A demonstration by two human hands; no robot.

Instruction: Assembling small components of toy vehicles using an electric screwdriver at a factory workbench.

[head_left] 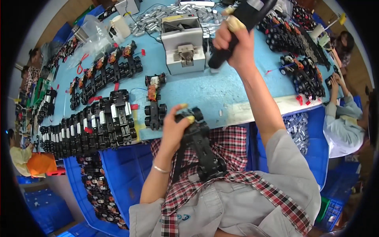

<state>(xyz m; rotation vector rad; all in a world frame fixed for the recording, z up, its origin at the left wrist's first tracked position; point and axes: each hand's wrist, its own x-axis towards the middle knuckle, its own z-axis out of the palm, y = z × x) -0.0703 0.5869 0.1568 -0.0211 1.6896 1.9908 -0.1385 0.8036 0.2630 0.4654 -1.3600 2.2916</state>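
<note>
My left hand [171,132] grips the end of a black toy car chassis [202,145] with wheels, held tilted over my lap at the table's front edge. Yellow covers sit on some fingertips. Raised above the table on the right, my right hand [240,46] is wrapped round the handle of a black pistol-grip device [253,15]; its exact kind cannot be made out. Just left of the right hand stands a grey box-shaped fixture [182,43] with a metal block on its front. Another wheeled chassis [153,96] with orange wiring lies beyond my left hand.
Rows of chassis [90,124] fill the table's left side; more cars [304,75] stand at right. Silver cylinders [148,19] are heaped at the back. Blue bins [122,166] flank my lap, one holding silver parts [296,130]. A co-worker [343,126] sits at right.
</note>
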